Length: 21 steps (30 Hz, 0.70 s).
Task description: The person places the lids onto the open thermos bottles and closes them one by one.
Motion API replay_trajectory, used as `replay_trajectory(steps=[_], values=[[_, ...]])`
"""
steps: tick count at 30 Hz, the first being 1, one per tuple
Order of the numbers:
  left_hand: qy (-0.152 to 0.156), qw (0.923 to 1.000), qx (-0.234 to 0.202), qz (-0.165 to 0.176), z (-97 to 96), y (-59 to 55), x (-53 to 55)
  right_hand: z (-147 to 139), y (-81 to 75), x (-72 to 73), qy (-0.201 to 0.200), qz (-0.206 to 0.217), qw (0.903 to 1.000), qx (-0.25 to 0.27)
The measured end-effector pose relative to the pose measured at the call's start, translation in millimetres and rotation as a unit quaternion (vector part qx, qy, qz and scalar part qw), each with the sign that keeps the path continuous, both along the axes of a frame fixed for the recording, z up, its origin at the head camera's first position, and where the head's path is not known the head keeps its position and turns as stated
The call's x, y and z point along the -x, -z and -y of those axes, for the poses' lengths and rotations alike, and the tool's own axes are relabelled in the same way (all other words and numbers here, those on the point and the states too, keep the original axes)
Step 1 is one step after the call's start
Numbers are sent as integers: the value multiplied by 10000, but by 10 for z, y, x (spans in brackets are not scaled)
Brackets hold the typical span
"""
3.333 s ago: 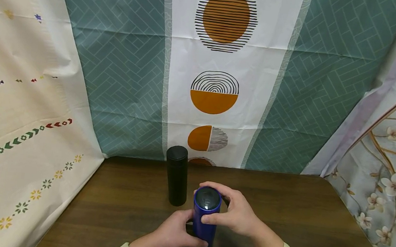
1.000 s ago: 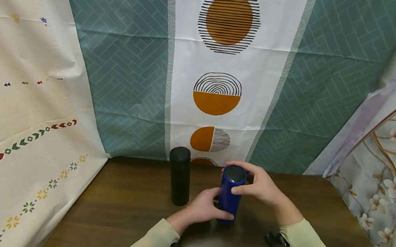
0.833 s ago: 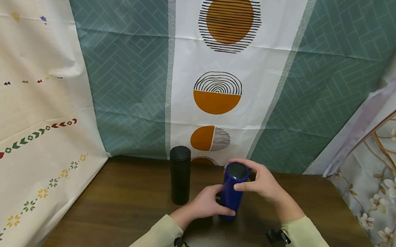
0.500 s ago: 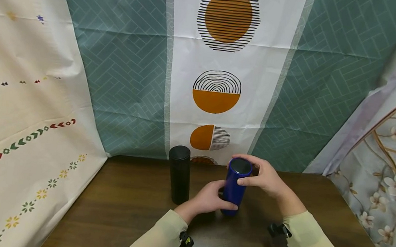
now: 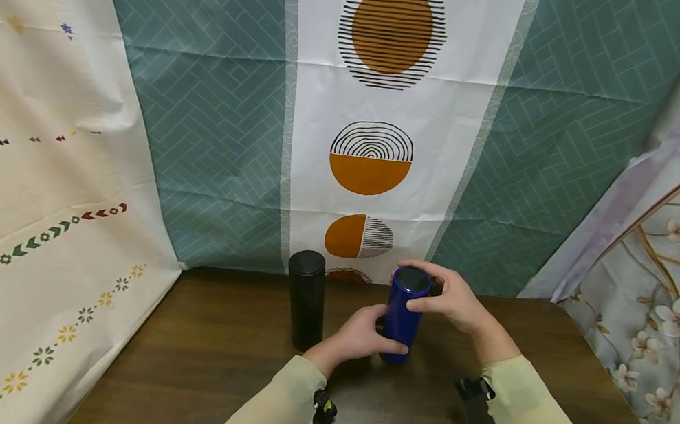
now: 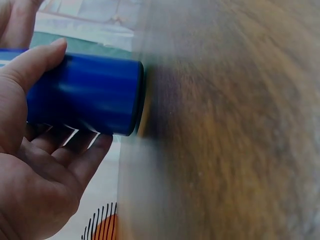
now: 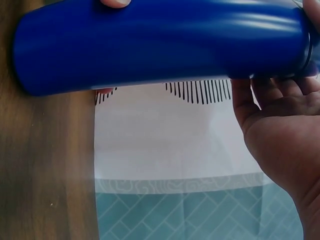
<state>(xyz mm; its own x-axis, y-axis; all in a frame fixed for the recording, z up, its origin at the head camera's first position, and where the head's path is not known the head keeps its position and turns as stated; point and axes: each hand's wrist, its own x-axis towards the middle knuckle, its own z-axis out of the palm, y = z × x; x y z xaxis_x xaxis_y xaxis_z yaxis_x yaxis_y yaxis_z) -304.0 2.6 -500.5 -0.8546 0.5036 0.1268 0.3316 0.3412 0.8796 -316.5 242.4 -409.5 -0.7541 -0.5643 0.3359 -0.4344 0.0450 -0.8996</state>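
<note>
Both hands hold a blue thermos [image 5: 401, 323] upright, right of the middle at the back of the table. The left hand [image 5: 360, 335] grips its lower part, thumb across the front and fingers behind, as the left wrist view shows. Around the top, just below the dark glossy lid [image 5: 412, 279], the right hand [image 5: 459, 304] curls its thumb and fingers. In the left wrist view the thermos base [image 6: 135, 97] is close to the tabletop; whether it touches I cannot tell. A black thermos [image 5: 307, 309] stands upright to the left, apart from the left hand.
The brown wooden table [image 5: 186, 369] ends at a green and white patterned cloth [image 5: 215, 157] behind. A cream cloth [image 5: 60, 265] hangs on the left, a flowered one [image 5: 668, 343] on the right. Each forearm wears a small black device [image 5: 324, 407].
Since the earliest frame, both hands have moved the blue thermos away from the person and to the right. Over the last half second it has barely shifted. The black thermos stays put.
</note>
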Motion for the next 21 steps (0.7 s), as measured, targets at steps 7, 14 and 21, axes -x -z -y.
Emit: replay_trajectory(steps=[7,14,21], values=[[16,10000,-5,43,-13,14,29,0,-6,25,13,-13,10000,-33],[-4,9999,-50,112,-24,36,70,-4,-12,65,19,-19,10000,-49],[-40,9995,-106,301,-41,34,77,-31,-4,108,-86,41,10000,4]])
